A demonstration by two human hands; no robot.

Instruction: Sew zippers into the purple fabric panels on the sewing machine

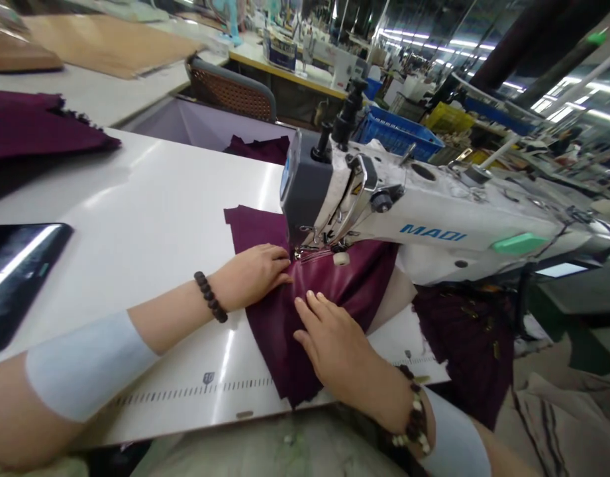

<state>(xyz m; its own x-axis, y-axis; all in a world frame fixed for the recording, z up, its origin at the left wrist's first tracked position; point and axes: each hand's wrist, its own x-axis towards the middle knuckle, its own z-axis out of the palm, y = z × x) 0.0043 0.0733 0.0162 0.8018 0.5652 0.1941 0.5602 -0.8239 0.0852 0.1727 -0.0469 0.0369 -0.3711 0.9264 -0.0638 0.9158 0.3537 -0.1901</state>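
Note:
A burgundy piece of fabric or thin leather [279,331] lies on the white sewing table under the needle area of a sewing machine [384,205]. My left hand [255,273] rests on its left part, fingers stretched out and fingertips close to the presser foot [297,253]. Nearer the table's front edge, my right hand [337,344] lies on the same piece with fingers extended and thumb apart. Neither hand is wrapped round anything. The machine head hides the needle and part of the piece.
At the left lie a black phone or tablet [21,285] and more burgundy fabric [41,129]. More dark burgundy pieces with small metal parts [473,344] hang at the right. Behind the machine stand a blue crate [399,132] and a chair [232,89].

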